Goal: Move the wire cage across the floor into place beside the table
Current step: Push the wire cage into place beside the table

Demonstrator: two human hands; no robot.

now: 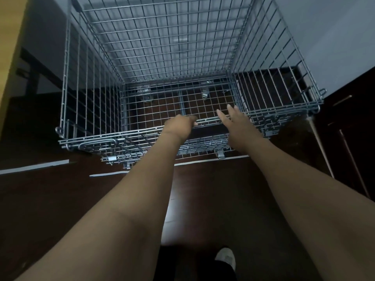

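A large silver wire cage (162, 49) with an open top stands on the dark wooden floor (50, 199) in front of me. My left hand (179, 126) is shut over the near top rail of the cage, fingers curled around the wire. To its right, my right hand (233, 120) hovers at the same rail with fingers spread and holds nothing. The far side of the cage is close to a pale wall (334, 37). A yellow-brown table edge (12, 57) runs down the far left.
Dark legs and bars (30, 72) show under the table at left. A dark cabinet (349, 138) stands at right, close to the cage's corner. White tape strips (34, 166) lie on the floor near the cage. My foot in a light shoe (226, 257) is at the bottom.
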